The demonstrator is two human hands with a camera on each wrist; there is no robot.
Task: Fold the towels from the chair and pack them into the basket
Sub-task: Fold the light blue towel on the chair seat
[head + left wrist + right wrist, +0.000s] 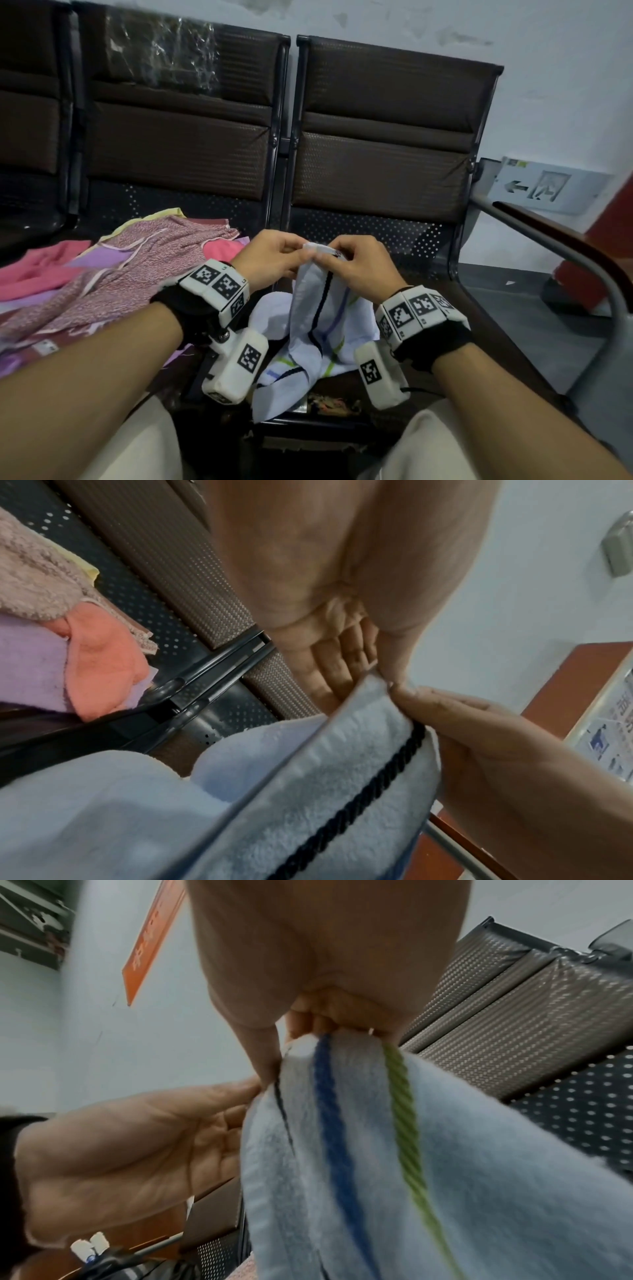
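The left hand (270,255) and the right hand (358,263) pinch the top edge of the striped white towel (323,329) side by side. It hangs down onto the chair seat (428,246). More towels (113,270) lie left, nearby.

Exit sign (543,186) with arrow low on wall (565,68), right. Red column (613,219) at right edge. Orange sign (150,939) on wall, right wrist view. Grey floor (534,305).
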